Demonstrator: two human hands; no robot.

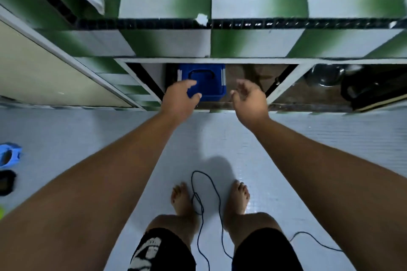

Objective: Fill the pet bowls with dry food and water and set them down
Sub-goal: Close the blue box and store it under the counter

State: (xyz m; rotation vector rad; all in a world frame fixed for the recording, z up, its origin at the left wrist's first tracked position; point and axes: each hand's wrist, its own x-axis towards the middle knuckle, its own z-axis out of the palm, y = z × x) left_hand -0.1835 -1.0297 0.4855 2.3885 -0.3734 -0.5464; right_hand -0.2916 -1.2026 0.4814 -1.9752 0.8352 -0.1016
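A blue plastic container (209,81) with a handle on its lid sits in the open space under a green-and-white tiled counter (253,44). My left hand (178,99) rests its fingers and thumb on the container's near left corner, curled around the edge. My right hand (248,101) hovers just to the right of the container, fingers spread and holding nothing. No pet bowls are visible near my hands.
A metal pot (326,75) and a black object (370,90) stand in the right compartment under the counter. A blue item (8,155) and a black item (6,182) lie on the floor at left. A dark cable (207,204) loops between my bare feet.
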